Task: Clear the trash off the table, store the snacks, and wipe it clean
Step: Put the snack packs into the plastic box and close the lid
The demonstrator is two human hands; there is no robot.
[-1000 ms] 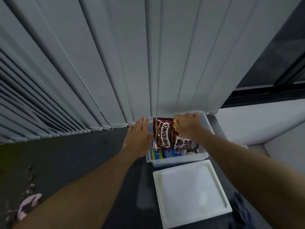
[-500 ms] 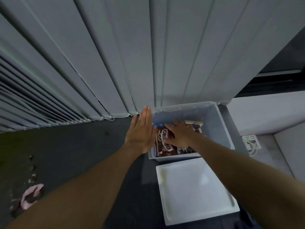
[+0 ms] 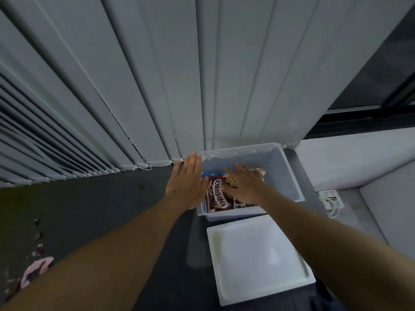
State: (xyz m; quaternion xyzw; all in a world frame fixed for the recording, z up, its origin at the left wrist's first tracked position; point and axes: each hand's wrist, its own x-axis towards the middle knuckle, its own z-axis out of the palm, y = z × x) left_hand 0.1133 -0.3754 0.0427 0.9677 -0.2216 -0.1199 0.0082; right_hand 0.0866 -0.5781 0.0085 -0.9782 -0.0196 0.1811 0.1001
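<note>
Head view: snack bag lies flat inside the box at the table's far edge, right hand spread flat on it, gripping nothing. Left hand is straight-fingered against the box's left wall. Bag prob. light, crinkly, slick, contents crushable, so best pinched at a sealed edge. Lid sits just in front of the box.

A single wide-angle view from the person's head looks forward and steeply down across a dark table toward grey vertical blinds, whose slats fan outward. It sits close above a white bin near centre; the lower left looks too dim to read
</note>
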